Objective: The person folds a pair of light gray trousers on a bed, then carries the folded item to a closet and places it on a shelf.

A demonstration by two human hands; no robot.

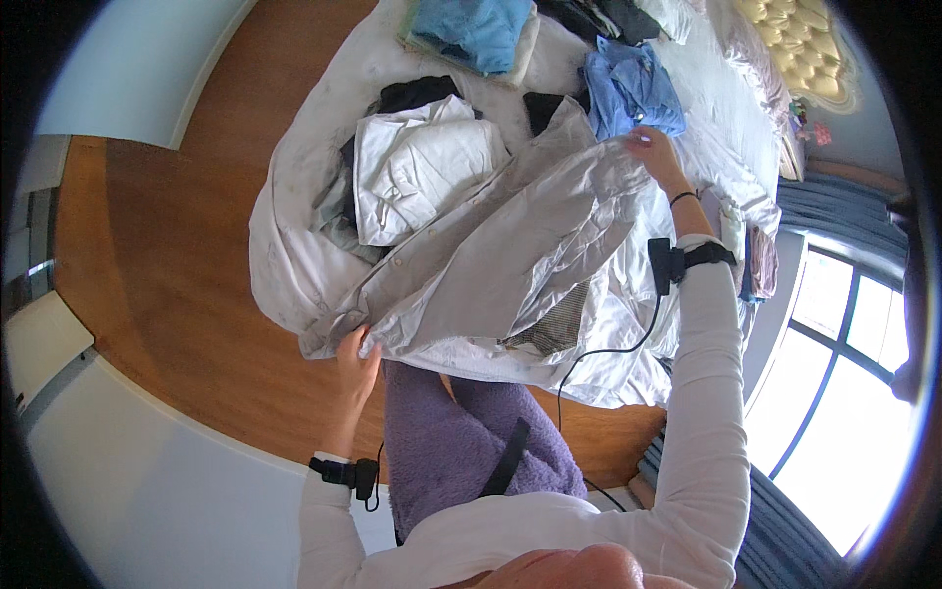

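1. Pinching the near left end of the big grey shirt (491, 260), the left hand (358, 351) was closed on the cloth at the edge of the bed (280, 231). From where I stood, a firm pinch seemed best, so that end would not slip down to the floor (206, 255).
2. A folded white shirt (427, 167) sat on a pile of dark clothes (417, 93), right beside the grey shirt. I thought slow moves were best there, so the neat one would not get messy.
3. In the middle, the grey shirt slanted across the bed, full of wrinkles. A gentle pull from both ends looked like a good way to smooth it.
4. A dark striped cloth (559, 319) peeked out near its front. I could not tell if it was part of the shirt.
5. A black cord (608, 350) hung by the right wrist; it was best kept out of the folds.
6. The right hand (650, 149) gripped another edge of the grey shirt, just by a blue shirt (633, 86). Lifting a little seemed wise, so nothing got bumped.
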